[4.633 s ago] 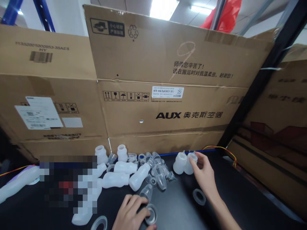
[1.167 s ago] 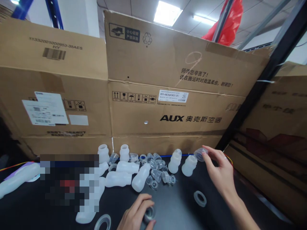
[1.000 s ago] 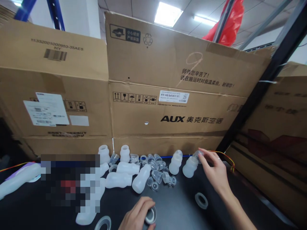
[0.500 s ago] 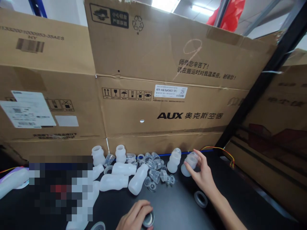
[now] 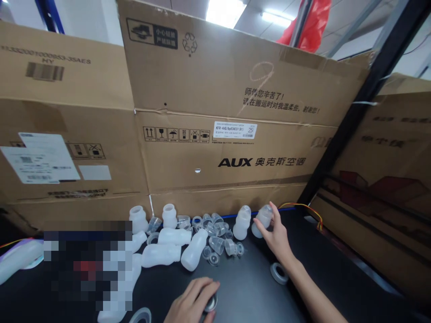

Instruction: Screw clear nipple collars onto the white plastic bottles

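My right hand (image 5: pixel 275 231) has its thumb and fingers closed around a capped translucent bottle (image 5: pixel 262 222) at the back right of the black surface. Just left of it stands a second capped bottle (image 5: pixel 242 223), untouched. Low in the middle, my left hand (image 5: pixel 191 301) grips a grey ring cap (image 5: pixel 211 304), partly covered by the fingers. A loose grey ring (image 5: pixel 279 273) lies below my right wrist, and another ring (image 5: pixel 141 316) is cut off by the bottom edge.
Several white bottles (image 5: pixel 160 255) lie or stand left of centre. Clear domed covers (image 5: pixel 217 244) and small fittings are clustered beside them. A cardboard wall (image 5: pixel 188 157) closes the back, with a black post (image 5: pixel 340 139) at right. Blurred blocks hide the left area.
The view has shifted slightly. My right hand stays on the bottle, which sits slightly nearer the cardboard. My left fingers now cover more of the ring cap.
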Tool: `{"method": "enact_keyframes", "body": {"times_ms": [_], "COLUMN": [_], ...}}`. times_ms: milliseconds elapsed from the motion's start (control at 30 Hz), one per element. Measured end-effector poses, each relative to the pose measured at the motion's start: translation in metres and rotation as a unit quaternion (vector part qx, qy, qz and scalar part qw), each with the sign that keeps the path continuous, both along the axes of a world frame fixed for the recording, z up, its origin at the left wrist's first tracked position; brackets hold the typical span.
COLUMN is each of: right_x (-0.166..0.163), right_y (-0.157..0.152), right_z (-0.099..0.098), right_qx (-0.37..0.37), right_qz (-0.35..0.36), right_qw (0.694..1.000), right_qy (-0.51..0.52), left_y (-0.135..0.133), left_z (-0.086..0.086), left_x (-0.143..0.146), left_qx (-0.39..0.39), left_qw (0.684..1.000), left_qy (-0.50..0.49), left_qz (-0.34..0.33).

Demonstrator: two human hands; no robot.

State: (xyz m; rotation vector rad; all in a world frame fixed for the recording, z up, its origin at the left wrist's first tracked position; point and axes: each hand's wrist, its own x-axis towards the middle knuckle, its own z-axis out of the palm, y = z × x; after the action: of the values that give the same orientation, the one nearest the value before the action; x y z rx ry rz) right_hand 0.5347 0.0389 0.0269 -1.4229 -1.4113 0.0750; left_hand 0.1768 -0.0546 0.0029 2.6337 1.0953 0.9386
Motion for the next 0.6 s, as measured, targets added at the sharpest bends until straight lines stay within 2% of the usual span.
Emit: {"method": "enact_keyframes", "body": {"times_ms": [133,233,300,367,433,533,600], "right_x": [0.005,0.012,0.017,0.022,0.024,0.015,0.0], "right_y": [0.007,0.003,-0.009,-0.03,-0.059,-0.107,-0.133], "right_z": [-0.003,0.0,0.007,0.016,0.023,0.024,0.018], "right_qx": [-0.016,-0.017,-0.008,-0.012,-0.038,-0.118,-0.185], "right_qz": [0.003,0.009,-0.016,-0.041,-0.035,0.034,0.089], "right_qw": [1.0,1.0,1.0,0.999,0.997,0.988,0.971], "right_qy": [-0.006,-0.02,-0.025,-0.032,-0.05,-0.091,-0.126], "left_y": [0.004,0.002,0.0,-0.001,-0.003,-0.004,-0.005], "left_z": [0.022,0.032,0.033,0.031,0.029,0.027,0.028], "left_x": [-0.003,-0.006,-0.007,-0.007,-0.007,-0.006,-0.007], "left_qx": [0.117,0.131,0.13,0.132,0.133,0.128,0.125], "left_qw": [0.991,0.989,0.989,0.989,0.99,0.992,0.992], "left_qy": [0.03,0.047,0.052,0.044,0.027,0.017,0.025], "left_qz": [-0.056,-0.054,-0.048,-0.041,-0.031,-0.012,0.011]}}
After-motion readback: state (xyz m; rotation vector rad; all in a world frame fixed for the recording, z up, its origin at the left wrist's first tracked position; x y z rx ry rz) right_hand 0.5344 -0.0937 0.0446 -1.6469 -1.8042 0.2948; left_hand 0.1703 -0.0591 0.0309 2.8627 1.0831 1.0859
